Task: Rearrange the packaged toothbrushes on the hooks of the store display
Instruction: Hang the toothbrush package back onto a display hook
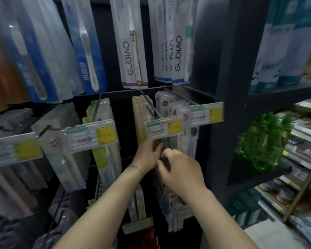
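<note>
Packaged toothbrushes hang in rows on metal hooks across a dark display. A dark grey toothbrush pack (167, 144) hangs under the centre price tag (164, 129). My left hand (148, 155) reaches up beneath that tag, its fingers curled at the pack's left edge. From the right, my right hand (180, 169) has fingers and thumb pinching the same pack lower down. Yellow-edged packs (140, 112) hang on the hook (150, 105) behind the tag, and white packs with red dots (176, 108) on the hook to the right.
White GUDIAO packs (133, 51) and blue packs (87, 51) hang on the row above. More tagged hooks with green packs (104, 159) are at the left. A dark shelf post (221, 105) stands close on the right, with green bottles (264, 141) beyond it.
</note>
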